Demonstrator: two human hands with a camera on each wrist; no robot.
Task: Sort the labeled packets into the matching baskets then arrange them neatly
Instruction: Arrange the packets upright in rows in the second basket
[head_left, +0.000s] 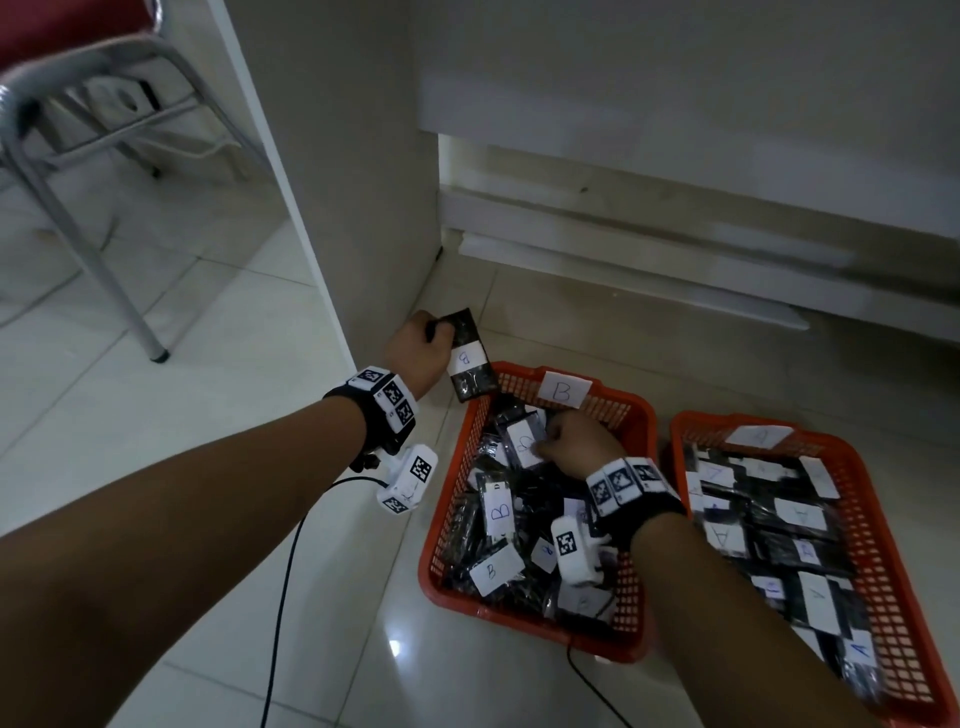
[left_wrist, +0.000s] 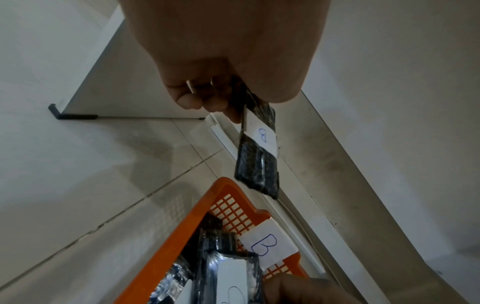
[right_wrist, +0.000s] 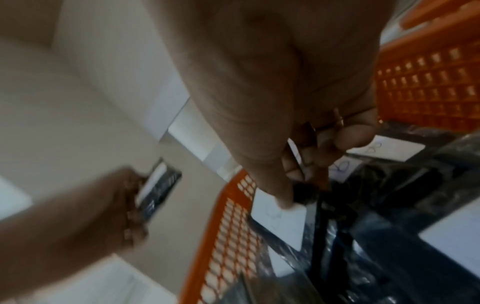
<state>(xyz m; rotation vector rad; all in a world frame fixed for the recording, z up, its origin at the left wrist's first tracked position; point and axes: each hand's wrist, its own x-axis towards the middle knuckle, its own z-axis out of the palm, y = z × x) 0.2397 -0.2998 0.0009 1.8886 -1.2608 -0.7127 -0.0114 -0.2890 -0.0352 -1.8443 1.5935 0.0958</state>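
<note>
My left hand (head_left: 423, 340) grips a black packet with a white B label (head_left: 470, 358) by its top end, in the air just beyond the far left corner of the orange basket marked B (head_left: 636, 410). The same packet (left_wrist: 259, 150) hangs down from my curled fingers (left_wrist: 197, 102) in the left wrist view. My right hand (head_left: 582, 444) is inside basket B, fingers pinching a B packet (head_left: 524, 441) on top of the loose pile. The right wrist view is blurred but shows the fingers (right_wrist: 298, 164) curled among packets. A second orange basket marked A (head_left: 883, 566) stands to the right.
Both baskets sit on a glossy tiled floor (head_left: 234, 441) against a white cabinet base (head_left: 675, 249). A white panel (head_left: 322, 208) stands upright left of my left hand. A metal chair (head_left: 78, 130) is at far left. A black cable (head_left: 291, 571) trails across the floor.
</note>
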